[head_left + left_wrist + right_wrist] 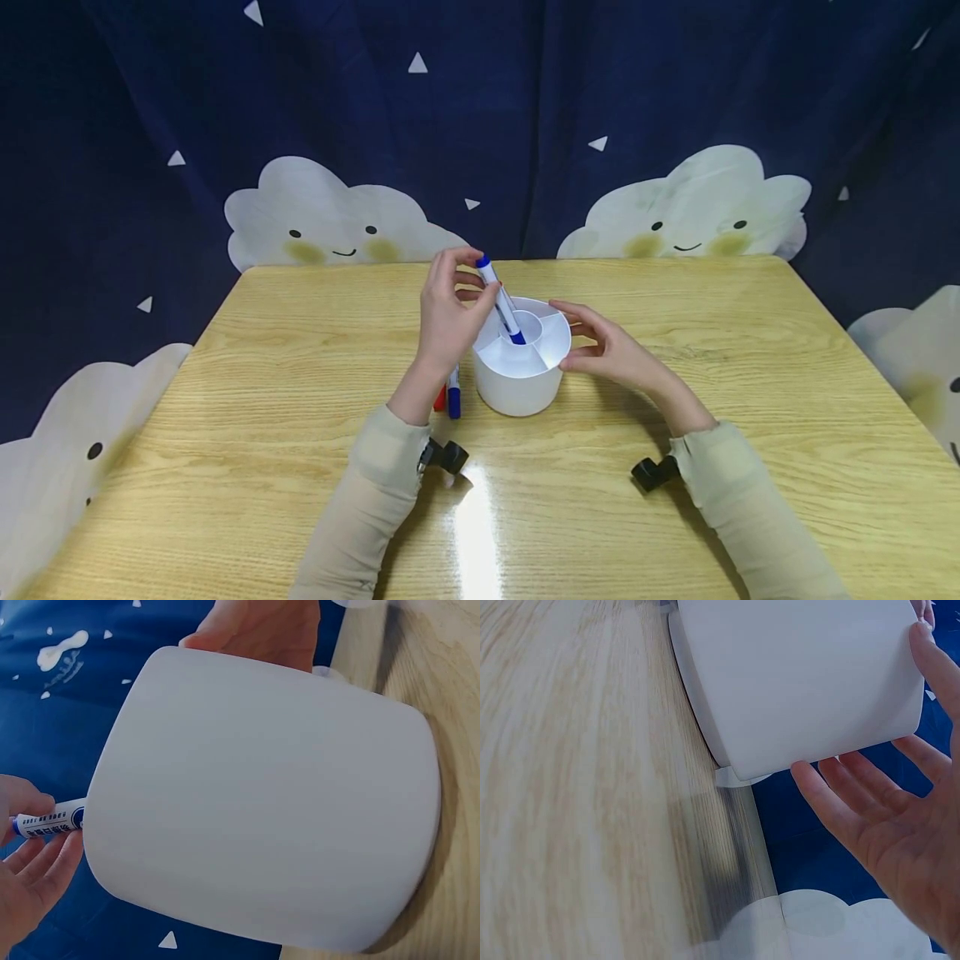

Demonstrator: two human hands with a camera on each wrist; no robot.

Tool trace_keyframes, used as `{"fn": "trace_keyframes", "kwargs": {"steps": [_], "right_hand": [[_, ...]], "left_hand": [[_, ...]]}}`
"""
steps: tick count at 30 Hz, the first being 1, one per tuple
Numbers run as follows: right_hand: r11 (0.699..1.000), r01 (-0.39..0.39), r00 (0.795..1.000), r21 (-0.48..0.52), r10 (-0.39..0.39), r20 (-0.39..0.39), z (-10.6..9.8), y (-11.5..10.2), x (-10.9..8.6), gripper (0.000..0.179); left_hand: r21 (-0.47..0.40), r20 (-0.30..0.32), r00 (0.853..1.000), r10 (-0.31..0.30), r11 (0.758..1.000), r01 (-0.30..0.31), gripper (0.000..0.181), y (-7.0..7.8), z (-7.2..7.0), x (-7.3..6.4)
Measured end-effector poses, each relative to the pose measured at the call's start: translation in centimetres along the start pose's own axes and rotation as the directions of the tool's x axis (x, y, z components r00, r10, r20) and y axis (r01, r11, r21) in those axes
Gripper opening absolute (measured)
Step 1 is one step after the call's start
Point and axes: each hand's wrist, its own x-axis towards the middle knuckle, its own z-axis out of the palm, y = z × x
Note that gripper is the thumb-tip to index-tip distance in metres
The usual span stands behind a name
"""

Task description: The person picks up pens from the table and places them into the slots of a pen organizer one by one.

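A blue-capped whiteboard marker (502,305) is pinched near its upper end by my left hand (450,317). Its lower end is inside the round middle compartment of a white divided pen holder (519,392), and it leans to the left. In the left wrist view, the holder's wall (262,795) hides the marker's lower part. My right hand (615,350) grips the pen holder's right side, thumb at the near side and fingers at the far side. From the right wrist, the fingertips (802,776) meet the white wall.
Left of the holder, a blue marker (454,403) and a red one (439,401) lie side by side on the wooden table (300,400), partly covered by my left wrist. Behind the table hangs a dark blue curtain (480,117) with clouds and triangles.
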Motion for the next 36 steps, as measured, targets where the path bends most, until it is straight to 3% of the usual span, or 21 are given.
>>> {"fn": "trace_keyframes", "kwargs": {"steps": [10, 20, 21, 27, 28, 36], "right_hand": [[1.0, -0.002, 1.0, -0.003, 0.002, 0.006, -0.15, 0.33, 0.03, 0.074], [1.0, -0.008, 1.0, -0.002, 0.008, -0.005, -0.02, 0.05, -0.09, 0.074], [1.0, -0.009, 1.0, -0.002, 0.009, -0.005, -0.01, 0.02, -0.11, 0.074], [1.0, 0.002, 1.0, 0.007, -0.002, -0.003, 0.01, -0.07, -0.11, 0.073], [1.0, 0.004, 1.0, 0.006, -0.004, -0.002, 0.01, -0.05, -0.11, 0.073], [1.0, -0.001, 1.0, 0.005, 0.001, -0.006, 0.03, -0.11, -0.12, 0.074]], "left_hand": [[0.003, 0.038, 0.999, -0.021, 1.0, 0.021, 0.031, -0.12, 0.29, -0.52], [0.001, 0.12, 0.992, -0.026, 1.0, 0.026, 0.029, -0.61, 0.36, -0.67], [-0.001, 0.132, 0.991, -0.036, 0.999, 0.037, 0.028, -0.11, 0.23, -0.7], [0.034, 0.217, 0.975, -0.056, 0.998, 0.05, 0.024, -0.25, 0.01, -0.77], [0.043, 0.23, 0.972, -0.046, 0.998, 0.038, 0.023, -0.8, 0.08, -0.76], [0.084, 0.314, 0.949, -0.04, 0.996, 0.014, 0.021, -0.91, -0.21, -0.59]]}}
